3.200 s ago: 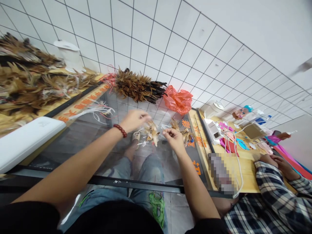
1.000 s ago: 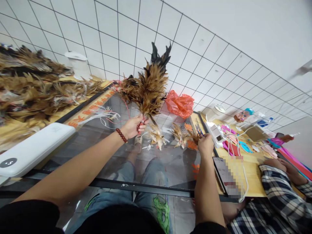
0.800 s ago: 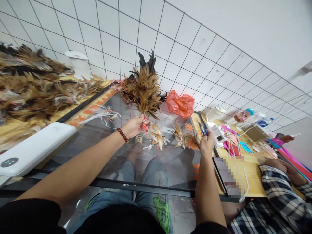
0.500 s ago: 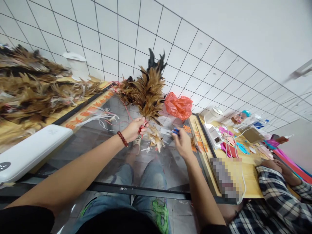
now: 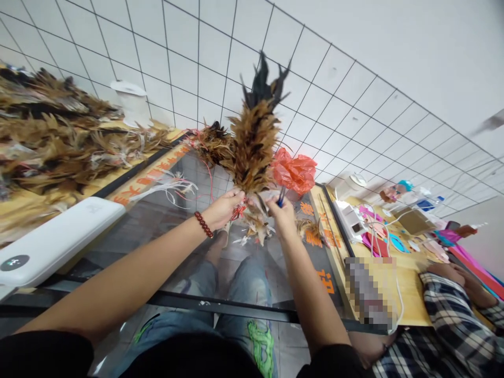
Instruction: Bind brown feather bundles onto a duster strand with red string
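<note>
My left hand (image 5: pixel 228 209) is closed around the base of a feather duster (image 5: pixel 254 147), brown with black feathers at its top, which stands upright over the glass tabletop (image 5: pixel 165 257). Red string (image 5: pixel 239 211) hangs at the fingers. Tucked into the fist of my right hand (image 5: pixel 284 216) is a small blue-handled tool (image 5: pixel 281 197), its thin metal end pointing up. The right fingertips are at a feather by the duster's lower end; whether they pinch it I cannot tell. Loose pale feathers (image 5: pixel 258 228) lie on the glass beneath.
Piles of brown feathers (image 5: pixel 71 152) and a white power bank (image 5: pixel 59 239) are at left. A red plastic bag (image 5: pixel 294 170) sits behind my right hand. On the wooden table (image 5: pixel 413 299) at right are cables and coloured pieces; a person in a checked sleeve (image 5: pixel 452 310) sits there.
My right hand has moved up and left to the duster's base, with the blue-handled tool now pointing upward. The duster has risen slightly and shifted right in view.
</note>
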A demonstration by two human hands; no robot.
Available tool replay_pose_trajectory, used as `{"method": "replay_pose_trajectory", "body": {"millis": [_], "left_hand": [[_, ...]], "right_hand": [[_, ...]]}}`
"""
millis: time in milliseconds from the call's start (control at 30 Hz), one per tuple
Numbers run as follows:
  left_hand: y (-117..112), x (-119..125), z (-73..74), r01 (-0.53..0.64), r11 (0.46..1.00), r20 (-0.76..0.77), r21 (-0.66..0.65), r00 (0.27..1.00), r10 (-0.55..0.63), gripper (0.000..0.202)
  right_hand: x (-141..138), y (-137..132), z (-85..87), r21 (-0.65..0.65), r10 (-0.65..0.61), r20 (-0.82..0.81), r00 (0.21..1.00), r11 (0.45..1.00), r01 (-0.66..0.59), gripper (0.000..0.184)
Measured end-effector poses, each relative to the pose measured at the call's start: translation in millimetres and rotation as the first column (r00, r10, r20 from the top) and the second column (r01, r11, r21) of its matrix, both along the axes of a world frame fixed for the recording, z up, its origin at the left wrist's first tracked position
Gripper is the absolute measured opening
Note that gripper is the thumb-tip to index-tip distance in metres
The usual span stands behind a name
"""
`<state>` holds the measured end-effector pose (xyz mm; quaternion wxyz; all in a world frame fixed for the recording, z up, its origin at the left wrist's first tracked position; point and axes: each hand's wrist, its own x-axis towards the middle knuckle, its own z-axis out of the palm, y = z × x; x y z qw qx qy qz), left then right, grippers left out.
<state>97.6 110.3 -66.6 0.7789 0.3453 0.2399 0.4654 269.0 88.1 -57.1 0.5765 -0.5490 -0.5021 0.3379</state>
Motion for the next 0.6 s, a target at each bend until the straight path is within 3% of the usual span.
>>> {"method": "replay_pose_trajectory", "body": {"millis": [67, 133, 233, 400, 600], "left_hand": [[0.7, 1.0, 1.1, -0.03, 0.999, 0.042, -0.021, 0.999, 0.031, 0.013], [1.5, 1.0, 2.9, -0.041, 0.999, 0.075, -0.035, 0.996, 0.043, 0.012], [5.2, -2.7, 6.3, -0.093, 0.995, 0.08, -0.046, 0.992, 0.097, 0.012], [15.2, -16.2, 11.6, -0.197, 0.979, 0.123, -0.046, 0.972, 0.201, 0.012], [18.7, -23.0, 13.8, -0.236, 0.971, 0.209, -0.037, 0.948, 0.239, 0.017]], "right_hand": [[-23.0, -8.6, -10.6, -0.103, 0.187, -0.069, 0.98, 0.976, -0.194, 0.03], [-39.7, -12.6, -16.1, -0.15, 0.272, -0.093, 0.958, 0.947, -0.283, 0.032], [-44.4, -12.6, -16.9, -0.182, 0.273, -0.102, 0.957, 0.94, -0.288, 0.034], [-26.0, -16.0, -15.8, -0.206, 0.267, -0.222, 0.938, 0.927, -0.313, 0.035], [-15.0, -18.6, -14.9, -0.209, 0.182, -0.195, 0.964, 0.952, -0.223, 0.034]]}}
